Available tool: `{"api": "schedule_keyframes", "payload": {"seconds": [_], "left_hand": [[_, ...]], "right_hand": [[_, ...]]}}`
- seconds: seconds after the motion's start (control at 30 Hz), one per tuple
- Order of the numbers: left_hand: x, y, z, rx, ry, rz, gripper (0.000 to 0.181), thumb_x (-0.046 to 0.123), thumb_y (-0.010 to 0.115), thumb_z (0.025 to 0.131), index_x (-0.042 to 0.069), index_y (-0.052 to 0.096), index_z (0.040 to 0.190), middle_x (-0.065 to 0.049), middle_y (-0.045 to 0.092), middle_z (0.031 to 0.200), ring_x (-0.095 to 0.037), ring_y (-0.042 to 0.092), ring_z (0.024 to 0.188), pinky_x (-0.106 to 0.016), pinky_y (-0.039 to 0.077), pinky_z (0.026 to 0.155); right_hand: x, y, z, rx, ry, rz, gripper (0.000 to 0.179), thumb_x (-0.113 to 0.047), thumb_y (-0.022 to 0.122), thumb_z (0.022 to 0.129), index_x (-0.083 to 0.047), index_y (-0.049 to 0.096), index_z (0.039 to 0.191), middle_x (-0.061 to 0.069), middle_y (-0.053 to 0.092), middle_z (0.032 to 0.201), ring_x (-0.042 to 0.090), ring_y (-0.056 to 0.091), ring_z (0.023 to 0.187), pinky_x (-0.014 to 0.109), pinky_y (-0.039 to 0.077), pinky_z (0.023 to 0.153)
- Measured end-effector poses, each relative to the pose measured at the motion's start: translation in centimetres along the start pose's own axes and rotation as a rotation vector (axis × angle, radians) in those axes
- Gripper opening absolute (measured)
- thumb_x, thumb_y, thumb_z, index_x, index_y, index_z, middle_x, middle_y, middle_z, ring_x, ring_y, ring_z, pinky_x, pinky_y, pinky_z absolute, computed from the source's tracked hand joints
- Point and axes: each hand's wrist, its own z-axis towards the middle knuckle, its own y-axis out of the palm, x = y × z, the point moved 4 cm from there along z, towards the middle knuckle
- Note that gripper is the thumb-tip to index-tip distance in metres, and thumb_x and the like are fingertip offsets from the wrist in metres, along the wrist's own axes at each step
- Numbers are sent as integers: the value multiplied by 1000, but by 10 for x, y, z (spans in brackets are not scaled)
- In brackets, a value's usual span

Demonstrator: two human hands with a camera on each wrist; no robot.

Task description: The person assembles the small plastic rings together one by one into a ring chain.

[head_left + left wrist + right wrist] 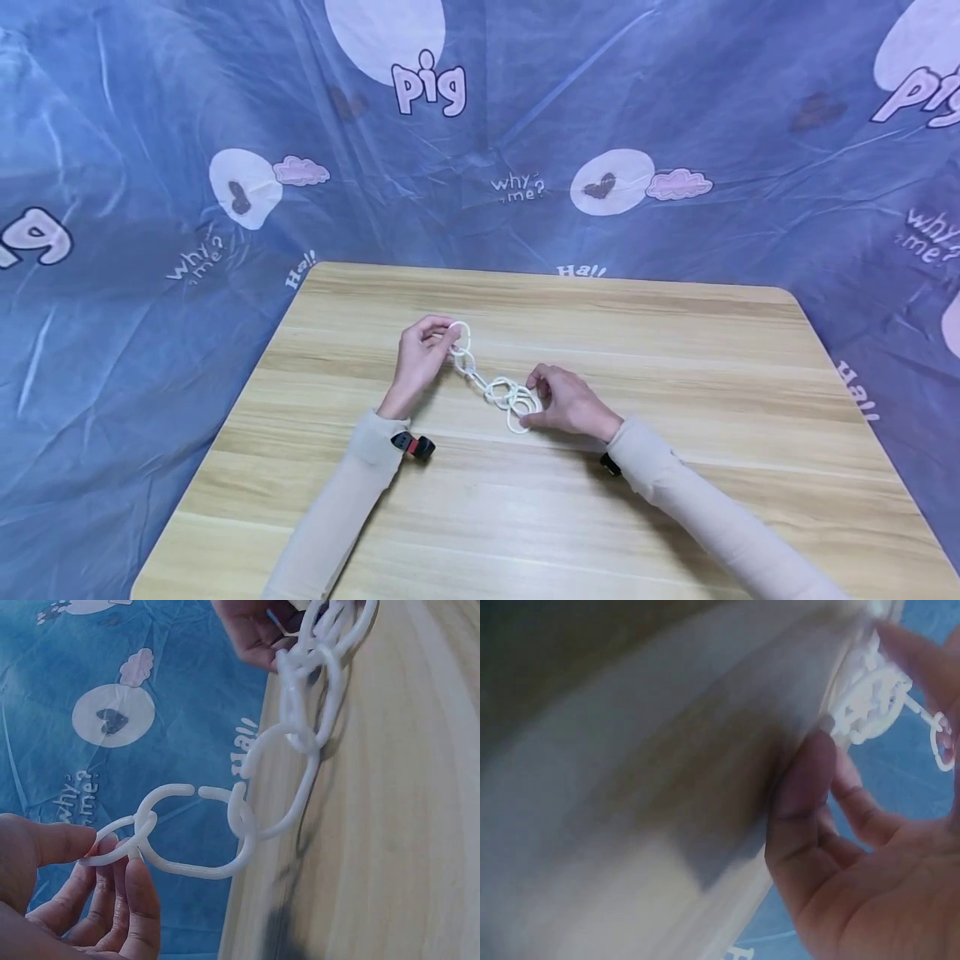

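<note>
A chain of white plastic links (201, 871) stretches between the two hands, each link an oval ring. In the left wrist view, one link shows a small gap in its side. At the far left end, my left hand (422, 357) pinches the last link between thumb and fingers, raising that end above the table. Several links (501, 400) bunch together at the other end. My right hand (572, 405) grips this bunch by its right edge, thumb nearer the body and index finger on the far side. Close up in the right wrist view, fingertips (817, 761) meet the links.
Under the hands is a light wood-grain table (480, 517) with rounded far corners. A blue cloth (465, 208) printed with white shapes and lettering hangs behind it and down both sides. Dark straps with small devices (422, 448) are on both wrists.
</note>
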Motion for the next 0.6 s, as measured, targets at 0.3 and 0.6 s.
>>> {"api": "schedule_keyframes", "payload": {"seconds": [0.3,0.6], "left_hand": [[-1,-12,2,35,-19,1,25,15,73,98,-2,71,117,-8,74,97,-4,69,68,-44,66,73],[1,-25,3,51,-28,-22,26,17,73,98,0,71,118,-9,74,98,-11,71,73,-34,66,70]], "right_hand": [[9,-9,-8,-14,56,64,46,-13,92,74,-5,65,111,6,66,92,14,57,80,25,49,75],[21,-17,-13,-1,113,99,28,-4,86,75,-6,68,96,1,70,78,12,60,70,23,47,68]]}}
